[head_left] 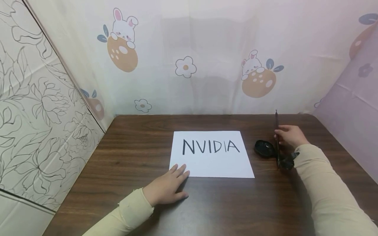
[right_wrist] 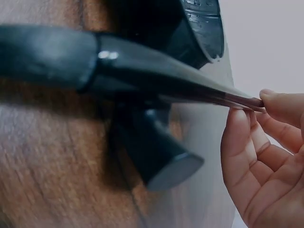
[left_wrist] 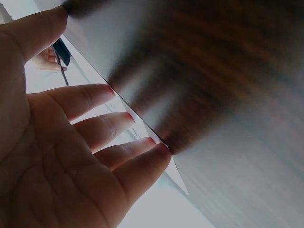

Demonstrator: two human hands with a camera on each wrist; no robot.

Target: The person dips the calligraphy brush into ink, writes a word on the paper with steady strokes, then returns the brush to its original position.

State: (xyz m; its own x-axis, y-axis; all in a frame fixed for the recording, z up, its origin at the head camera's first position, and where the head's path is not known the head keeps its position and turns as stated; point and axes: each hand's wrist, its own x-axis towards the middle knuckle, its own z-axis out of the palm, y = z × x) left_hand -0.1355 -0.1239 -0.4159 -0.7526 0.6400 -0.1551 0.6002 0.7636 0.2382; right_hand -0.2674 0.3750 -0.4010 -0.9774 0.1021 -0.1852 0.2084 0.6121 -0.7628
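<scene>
My right hand (head_left: 290, 135) pinches the dark handle of a calligraphy brush (head_left: 277, 141) between thumb and fingers. Its dark bristle end points toward me, over or against a black piece (head_left: 287, 162) beside a small black dish (head_left: 264, 148); whether they touch I cannot tell. Up close in the right wrist view, the brush (right_wrist: 137, 64) crosses above a stubby black part (right_wrist: 166, 164), with the dish wall (right_wrist: 204, 28) behind. On the lower left corner of a white sheet of paper (head_left: 212, 164), lettered NVIDIA in black, rests my left hand (head_left: 168, 188), fingers spread and fairly straight.
A dark brown wooden table (head_left: 130, 144) carries everything. Behind it hangs a pale curtain (head_left: 212, 65) with rabbit and flower prints. A panel with line-drawn flowers (head_left: 38, 108) stands at the left, and a pale lilac cloth (head_left: 351, 108) at the right.
</scene>
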